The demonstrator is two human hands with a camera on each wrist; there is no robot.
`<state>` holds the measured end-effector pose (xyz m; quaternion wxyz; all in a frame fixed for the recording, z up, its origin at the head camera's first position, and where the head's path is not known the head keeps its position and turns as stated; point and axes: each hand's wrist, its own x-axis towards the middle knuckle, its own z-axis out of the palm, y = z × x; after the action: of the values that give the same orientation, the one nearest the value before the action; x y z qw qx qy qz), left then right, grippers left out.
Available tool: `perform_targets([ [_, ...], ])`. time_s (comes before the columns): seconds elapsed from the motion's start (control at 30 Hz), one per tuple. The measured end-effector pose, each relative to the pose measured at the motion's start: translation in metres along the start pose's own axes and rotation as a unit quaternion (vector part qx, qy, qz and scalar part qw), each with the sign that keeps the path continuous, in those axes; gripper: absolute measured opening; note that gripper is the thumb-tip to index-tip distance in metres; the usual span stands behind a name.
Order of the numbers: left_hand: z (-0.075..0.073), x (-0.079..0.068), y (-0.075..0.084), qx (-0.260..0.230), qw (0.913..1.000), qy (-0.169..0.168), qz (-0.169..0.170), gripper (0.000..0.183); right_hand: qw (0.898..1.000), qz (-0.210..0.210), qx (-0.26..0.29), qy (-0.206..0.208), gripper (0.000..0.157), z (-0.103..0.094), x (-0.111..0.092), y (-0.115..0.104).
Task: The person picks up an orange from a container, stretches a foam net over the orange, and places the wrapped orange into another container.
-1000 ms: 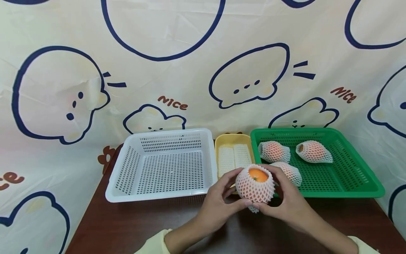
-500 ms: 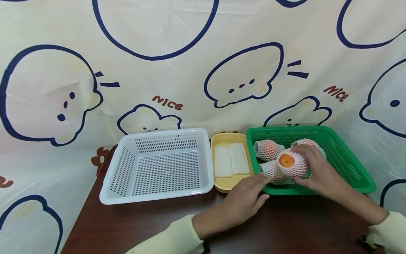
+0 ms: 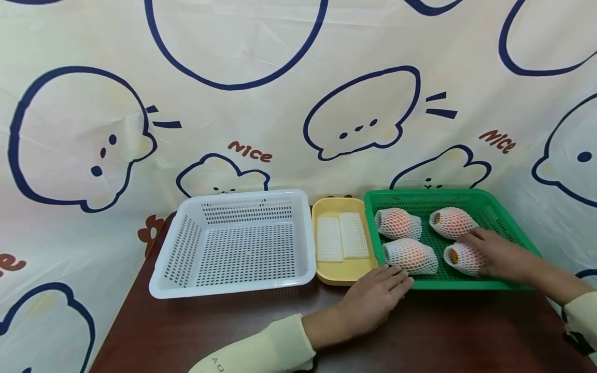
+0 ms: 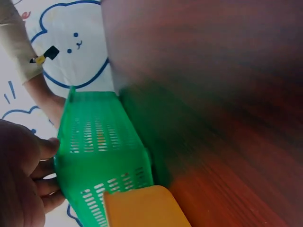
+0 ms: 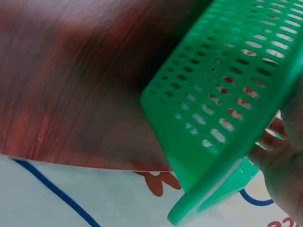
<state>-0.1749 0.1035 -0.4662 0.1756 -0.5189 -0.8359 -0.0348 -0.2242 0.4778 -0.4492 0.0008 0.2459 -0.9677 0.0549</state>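
In the head view my right hand (image 3: 506, 255) reaches into the green basket (image 3: 536, 243) and holds an orange (image 3: 464, 259) in a white foam net at its right side. Orange skin shows at the net's open left end. Three other foam-netted fruits lie in the basket: one at back left (image 3: 398, 224), one at front left (image 3: 410, 256) and one at back right (image 3: 452, 223). My left hand (image 3: 375, 295) rests at the basket's front left corner with extended fingers. The left wrist view shows its fingers (image 4: 47, 187) beside the green rim. In the right wrist view the basket wall hides most of the held orange.
A yellow tray (image 3: 338, 272) with two flat white foam nets (image 3: 353, 235) stands left of the green basket. Further left is a white perforated basket (image 3: 233, 287). All stand on a dark wooden table (image 3: 233, 326) before a printed cloth (image 3: 280, 114).
The orange has gone from both hands to my right hand alone, then rightward and down into the green basket's front right area. My left hand has let go and moved to the basket's corner.
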Motion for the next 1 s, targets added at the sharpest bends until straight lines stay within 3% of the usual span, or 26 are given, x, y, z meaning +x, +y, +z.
perform_targets([
  [0.37,0.009,0.004,-0.008,-0.019,0.9998,0.006,-0.01,0.042,0.998,0.004,0.031,-0.047,0.081,0.003,0.011,0.003],
  [0.57,0.009,0.009,-0.01,-0.017,0.9998,0.004,-0.012,0.04,0.999,-0.02,0.013,-0.026,0.084,0.005,0.014,0.01],
  [0.7,0.004,0.012,-0.018,-0.028,0.999,0.028,-0.021,0.042,0.999,-0.022,0.0,-0.026,0.087,0.0,0.017,0.014],
  [0.8,-0.008,0.006,-0.034,-0.017,0.9976,0.048,-0.046,0.046,0.999,-0.015,-0.016,-0.031,0.087,-0.006,0.02,0.012],
  [0.87,-0.021,-0.002,-0.052,-0.016,0.9952,0.049,-0.083,0.047,0.999,-0.004,-0.025,-0.032,0.082,-0.011,0.025,0.007],
  [1.0,-0.047,-0.025,-0.105,-0.036,0.9824,0.046,-0.177,0.05,0.999,0.025,-0.032,-0.015,0.07,-0.028,0.047,-0.009],
])
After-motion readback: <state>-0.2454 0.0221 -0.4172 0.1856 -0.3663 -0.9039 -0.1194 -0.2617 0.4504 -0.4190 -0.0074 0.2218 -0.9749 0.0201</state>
